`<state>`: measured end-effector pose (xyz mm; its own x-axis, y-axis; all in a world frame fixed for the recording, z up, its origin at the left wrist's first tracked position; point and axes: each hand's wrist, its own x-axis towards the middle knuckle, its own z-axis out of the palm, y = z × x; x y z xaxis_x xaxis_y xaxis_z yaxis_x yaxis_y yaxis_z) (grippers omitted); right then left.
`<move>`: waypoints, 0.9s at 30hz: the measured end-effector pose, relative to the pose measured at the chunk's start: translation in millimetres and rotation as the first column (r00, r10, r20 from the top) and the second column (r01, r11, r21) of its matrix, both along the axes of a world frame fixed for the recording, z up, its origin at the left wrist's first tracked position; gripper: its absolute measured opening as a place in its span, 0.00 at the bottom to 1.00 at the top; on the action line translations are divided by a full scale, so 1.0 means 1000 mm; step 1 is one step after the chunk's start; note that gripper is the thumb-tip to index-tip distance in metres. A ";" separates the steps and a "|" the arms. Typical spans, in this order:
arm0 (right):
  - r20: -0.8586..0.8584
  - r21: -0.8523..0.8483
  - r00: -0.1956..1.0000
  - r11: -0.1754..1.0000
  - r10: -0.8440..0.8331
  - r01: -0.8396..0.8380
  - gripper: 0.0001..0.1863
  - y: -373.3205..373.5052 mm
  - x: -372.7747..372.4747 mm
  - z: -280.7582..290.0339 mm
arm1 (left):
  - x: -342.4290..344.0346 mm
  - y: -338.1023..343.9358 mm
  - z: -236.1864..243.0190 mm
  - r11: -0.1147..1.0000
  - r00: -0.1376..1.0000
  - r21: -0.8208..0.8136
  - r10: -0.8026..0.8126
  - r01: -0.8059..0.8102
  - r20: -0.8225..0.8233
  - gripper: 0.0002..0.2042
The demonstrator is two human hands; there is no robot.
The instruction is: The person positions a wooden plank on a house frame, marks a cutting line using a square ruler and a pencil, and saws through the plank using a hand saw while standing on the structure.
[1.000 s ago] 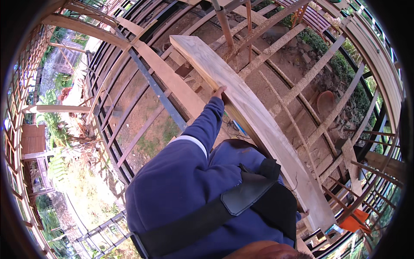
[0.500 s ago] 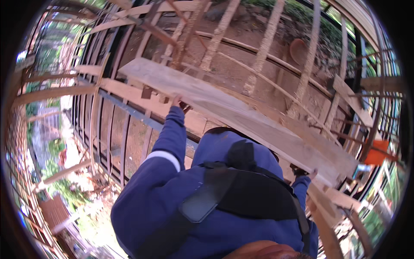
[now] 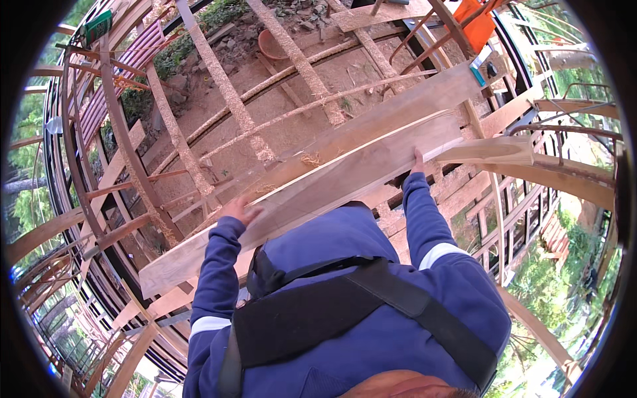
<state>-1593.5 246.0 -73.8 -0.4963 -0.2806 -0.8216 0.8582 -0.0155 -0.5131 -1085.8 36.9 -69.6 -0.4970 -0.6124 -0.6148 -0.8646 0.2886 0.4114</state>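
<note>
A long, wide wooden plank [image 3: 332,180] lies in front of my body, slanting from lower left to upper right. It appears tipped along its length, with its far edge raised. My left hand [image 3: 239,211] rests on the plank's left part, thumb and fingers apart. My right hand [image 3: 418,162] grips the near edge towards the right end, thumb on the face and the other fingers hidden below. Just beyond it, a second board [image 3: 411,106] runs along the same direction, with wood shavings [image 3: 309,159] on it.
Sawdust-covered beams [image 3: 222,86] span the gaps beyond the boards, over bare earth. A handsaw [image 3: 479,66] lies by the second board's right end, near an orange bag-like object [image 3: 474,25]. A short wooden piece [image 3: 491,151] stands off the plank's right end. A reddish basin [image 3: 273,45] sits on the ground.
My view and body have turned, so the plank now slants the other way. My left hand has gone from the near edge to the plank's face; my right hand stays at the near edge.
</note>
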 end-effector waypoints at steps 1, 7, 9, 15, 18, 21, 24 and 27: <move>-0.009 0.020 1.000 1.000 -0.009 0.009 0.41 0.002 0.001 0.002 | -0.024 0.015 0.019 0.984 0.992 -0.125 -0.125 0.125 0.012 0.43; -0.031 -0.104 0.998 0.993 0.056 -0.059 0.42 0.012 -0.026 -0.055 | -0.044 0.064 0.015 0.847 0.961 -0.456 -0.257 0.273 0.099 0.65; 0.091 -0.045 0.989 0.992 0.118 -0.114 0.43 0.003 -0.039 -0.062 | -0.053 0.064 0.019 0.837 0.959 -0.468 -0.237 0.283 0.156 0.65; 0.013 0.153 0.928 0.916 0.373 -0.371 0.36 -0.028 -0.081 -0.069 | -0.070 0.047 0.037 0.846 0.962 -0.459 -0.213 0.270 0.172 0.61; -0.070 0.314 0.823 0.796 0.564 -0.518 0.35 -0.054 -0.088 -0.064 | -0.068 0.046 0.053 0.893 0.987 -0.421 -0.127 0.157 0.098 0.60; -0.091 0.211 0.835 0.829 0.543 -0.517 0.34 -0.064 -0.068 -0.048 | -0.060 0.038 0.075 0.928 0.996 -0.363 -0.086 0.088 0.020 0.60; -0.069 0.195 0.827 0.821 0.558 -0.537 0.33 -0.081 -0.055 -0.052 | -0.048 0.026 0.084 0.922 0.985 -0.347 -0.150 0.170 0.085 0.61; -0.103 0.318 0.770 0.754 0.630 -0.574 0.32 -0.108 -0.040 -0.046 | -0.026 0.040 0.058 0.958 0.988 -0.251 -0.121 0.141 0.095 0.68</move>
<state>-1633.9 138.5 -120.1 -0.4494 -0.3716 -0.8124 0.5269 0.6241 -0.5770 -1111.3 77.0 -11.8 -0.5403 -0.6869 -0.4860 -0.8385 0.4881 0.2422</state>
